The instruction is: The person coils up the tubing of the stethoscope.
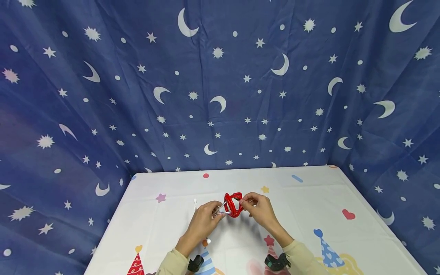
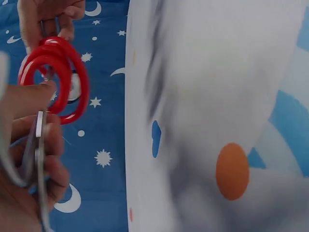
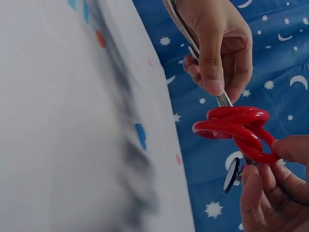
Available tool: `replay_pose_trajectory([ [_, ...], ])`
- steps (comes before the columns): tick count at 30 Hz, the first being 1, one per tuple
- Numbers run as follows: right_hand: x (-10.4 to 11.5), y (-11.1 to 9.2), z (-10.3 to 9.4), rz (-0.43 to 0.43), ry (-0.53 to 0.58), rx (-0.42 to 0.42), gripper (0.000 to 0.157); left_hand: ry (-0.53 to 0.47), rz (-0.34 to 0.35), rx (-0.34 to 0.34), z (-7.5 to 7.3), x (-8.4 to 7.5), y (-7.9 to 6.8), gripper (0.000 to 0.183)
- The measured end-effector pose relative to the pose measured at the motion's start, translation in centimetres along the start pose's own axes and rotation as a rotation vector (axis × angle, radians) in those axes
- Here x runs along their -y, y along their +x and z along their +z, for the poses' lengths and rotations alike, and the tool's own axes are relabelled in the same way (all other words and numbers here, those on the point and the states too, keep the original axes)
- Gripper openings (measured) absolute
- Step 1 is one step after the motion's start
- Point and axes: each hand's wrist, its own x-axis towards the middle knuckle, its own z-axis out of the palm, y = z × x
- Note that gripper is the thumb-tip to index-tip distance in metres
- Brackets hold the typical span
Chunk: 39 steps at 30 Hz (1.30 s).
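A stethoscope with red tubing point(image 1: 237, 195) is held above the table between both hands. Its tubing is wound into several loops, seen close in the left wrist view as red coils point(image 2: 83, 79). My left hand point(image 1: 203, 219) grips the metal ear tubes point(image 3: 224, 100), thumb laid along them. One white ear tip point(image 1: 195, 200) sticks out beyond that hand and another point(image 1: 208, 241) shows near the wrist. My right hand point(image 1: 262, 212) pinches the far end of the coil. The round chest piece point(image 3: 232, 175) hangs beside the right fingertips.
The table point(image 1: 178, 187) wears a white cloth printed with party hats, stars and hearts. Behind and at the sides hangs a blue curtain point(image 1: 240, 103) with moons and stars. A dark camera band point(image 1: 277, 262) sits on each wrist.
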Motion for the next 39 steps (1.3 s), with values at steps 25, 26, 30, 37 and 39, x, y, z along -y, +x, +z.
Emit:
replay_pose_trajectory([
  [25, -3.0, 0.5, 1.5, 0.083, -0.071, 0.126, 0.009, -0.018, -0.148, 0.228, 1.9, 2.5, -0.6, 0.017],
  [26, -3.1, 0.5, 1.5, 0.080, -0.072, 0.126, 0.009, -0.021, -0.148, 0.228, 1.9, 2.5, -0.6, 0.018],
  [30, -3.4, 0.5, 1.4, 0.071, -0.081, 0.138, 0.009, -0.017, -0.147, 0.231, 2.1, 2.8, -0.6, 0.019],
  [37, -3.7, 0.7, 0.6, 0.095, -0.111, 0.120, 0.007, -0.007, -0.178, 0.220, 1.6, 3.1, -0.7, 0.021],
  [39, -3.7, 0.8, 0.3, 0.096, -0.127, 0.105, 0.005, 0.001, -0.173, 0.204, 1.3, 3.1, -0.7, 0.021],
])
